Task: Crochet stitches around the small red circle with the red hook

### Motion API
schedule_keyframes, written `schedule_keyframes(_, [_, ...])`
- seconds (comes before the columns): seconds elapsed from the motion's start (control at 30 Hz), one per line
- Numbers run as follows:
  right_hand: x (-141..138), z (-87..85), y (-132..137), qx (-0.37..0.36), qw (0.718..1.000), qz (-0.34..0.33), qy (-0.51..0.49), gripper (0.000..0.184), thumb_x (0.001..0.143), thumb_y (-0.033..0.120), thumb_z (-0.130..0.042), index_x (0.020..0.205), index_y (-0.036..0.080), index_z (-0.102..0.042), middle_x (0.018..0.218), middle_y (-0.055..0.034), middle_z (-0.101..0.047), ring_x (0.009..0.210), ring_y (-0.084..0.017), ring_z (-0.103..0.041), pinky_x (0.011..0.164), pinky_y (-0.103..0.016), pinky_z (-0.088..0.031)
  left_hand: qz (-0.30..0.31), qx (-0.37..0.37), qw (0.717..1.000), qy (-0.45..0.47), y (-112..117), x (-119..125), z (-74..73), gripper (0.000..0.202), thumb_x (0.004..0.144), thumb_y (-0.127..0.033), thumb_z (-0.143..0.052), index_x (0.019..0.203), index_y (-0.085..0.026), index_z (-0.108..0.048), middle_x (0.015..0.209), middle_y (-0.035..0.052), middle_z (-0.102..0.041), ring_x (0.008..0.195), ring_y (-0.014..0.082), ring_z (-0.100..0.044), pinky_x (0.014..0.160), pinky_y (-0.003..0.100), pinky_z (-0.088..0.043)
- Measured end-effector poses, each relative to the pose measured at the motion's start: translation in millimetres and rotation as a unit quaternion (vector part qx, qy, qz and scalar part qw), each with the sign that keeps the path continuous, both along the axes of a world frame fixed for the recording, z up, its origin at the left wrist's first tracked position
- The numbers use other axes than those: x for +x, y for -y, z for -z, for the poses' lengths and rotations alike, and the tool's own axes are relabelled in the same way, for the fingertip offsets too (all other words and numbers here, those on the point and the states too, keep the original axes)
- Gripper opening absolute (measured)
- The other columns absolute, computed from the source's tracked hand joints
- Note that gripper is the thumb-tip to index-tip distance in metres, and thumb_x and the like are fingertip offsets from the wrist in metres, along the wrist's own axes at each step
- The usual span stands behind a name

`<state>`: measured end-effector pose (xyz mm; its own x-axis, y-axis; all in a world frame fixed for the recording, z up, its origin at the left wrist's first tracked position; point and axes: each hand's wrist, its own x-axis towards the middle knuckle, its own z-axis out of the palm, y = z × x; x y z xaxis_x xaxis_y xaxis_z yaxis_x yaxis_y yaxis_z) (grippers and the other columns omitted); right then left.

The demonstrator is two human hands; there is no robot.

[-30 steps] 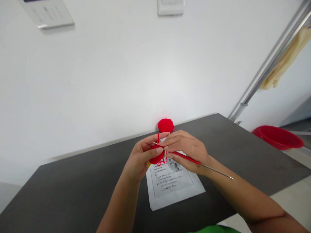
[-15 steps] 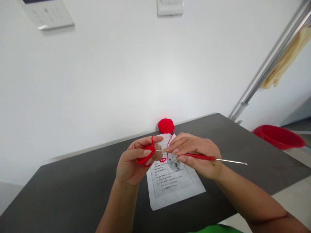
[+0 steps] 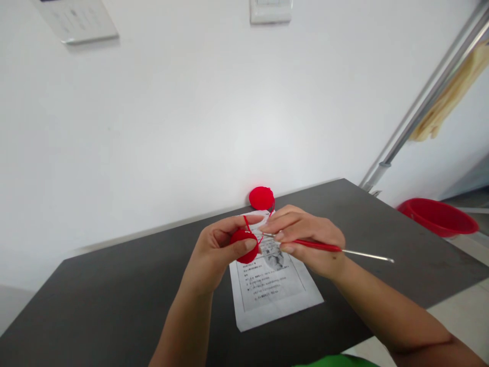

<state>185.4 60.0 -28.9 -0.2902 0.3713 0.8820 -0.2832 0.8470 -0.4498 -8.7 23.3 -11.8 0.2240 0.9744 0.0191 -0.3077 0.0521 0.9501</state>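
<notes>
Between the thumb and fingers of my left hand (image 3: 214,247) is a small rounded red crochet piece (image 3: 243,246), with a strand of red yarn looped over the raised index finger. My right hand (image 3: 309,239) is closed around a crochet hook (image 3: 319,245) by its red grip; one thin metal end points at the crochet piece, the other sticks out to the right. Whether the hook's tip touches the piece, I cannot tell. A ball of red yarn (image 3: 261,198) rests behind my hands by the wall, and its strand runs down towards them.
A printed sheet of paper (image 3: 267,306) lies under my hands on the dark table (image 3: 126,300). A white wall (image 3: 171,112) rises behind. To the right are a metal pole (image 3: 424,102), hanging pale yellow gloves (image 3: 445,104) and a red basin (image 3: 439,216).
My left hand has turned and shifted right, so the crochet piece shows a rounder side. The hook's tip, seen at the piece before, now sits slightly apart from it.
</notes>
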Motion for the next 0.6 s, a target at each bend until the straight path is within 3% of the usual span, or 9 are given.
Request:
schedule_keyframes(0.07, [1,-1.3,-2,0.050,0.997,0.028,0.043,0.010,0.095,0.022,-0.067,0.103,0.022,-0.072,0.111,-0.0115,-0.079,0.110,-0.022,-0.073,0.093,-0.040,-0.059,0.007,0.000,1.000,-0.007,1,2,-0.1,0.037,0.066,-0.021,-0.089,0.102,-0.027,-0.083,0.077,0.0016,-0.077,0.067,0.0114,-0.064,0.065,0.022,-0.050])
schedule_keyframes(0.13, [1,-0.4,-3,0.050,0.996,0.033,0.062,0.008,0.095,0.021,-0.067,0.101,0.022,-0.071,0.111,-0.0106,-0.079,0.109,-0.020,-0.073,0.094,-0.038,-0.059,0.006,-0.003,1.000,-0.014,3,2,-0.6,0.039,0.067,-0.021,-0.090,0.104,-0.028,-0.082,0.080,0.0016,-0.078,0.073,0.0128,-0.066,0.068,0.022,-0.051])
schedule_keyframes(0.27, [0,7.1,-2,-0.076,0.997,-0.022,0.018,0.009,0.094,0.018,-0.068,0.100,0.023,-0.071,0.108,-0.0066,-0.079,0.104,-0.018,-0.074,0.093,-0.037,-0.059,-0.017,0.000,0.999,-0.027,5,0,-0.8,0.030,0.069,-0.025,-0.089,0.099,-0.027,-0.083,0.078,0.0017,-0.078,0.077,0.0143,-0.068,0.073,0.023,-0.053])
schedule_keyframes(0.4, [-2,12.3,-2,-0.183,0.979,-0.086,-0.035,0.005,0.093,0.021,-0.070,0.098,0.022,-0.072,0.101,-0.0059,-0.080,0.099,-0.020,-0.075,0.088,-0.038,-0.061,-0.060,0.024,0.998,-0.027,5,0,-1.4,0.017,0.071,-0.027,-0.086,0.088,-0.023,-0.085,0.082,0.0042,-0.078,0.081,0.0168,-0.068,0.075,0.025,-0.052])
schedule_keyframes(0.6, [-4,9.0,-4,-0.184,0.978,-0.088,-0.045,0.004,0.090,0.021,-0.073,0.094,0.021,-0.074,0.095,-0.0055,-0.080,0.093,-0.018,-0.075,0.084,-0.034,-0.061,-0.104,0.022,0.994,-0.025,4,4,-6.9,0.016,0.063,-0.017,-0.086,0.078,-0.020,-0.084,0.068,0.0013,-0.070,0.065,0.0119,-0.059,0.063,0.023,-0.046])
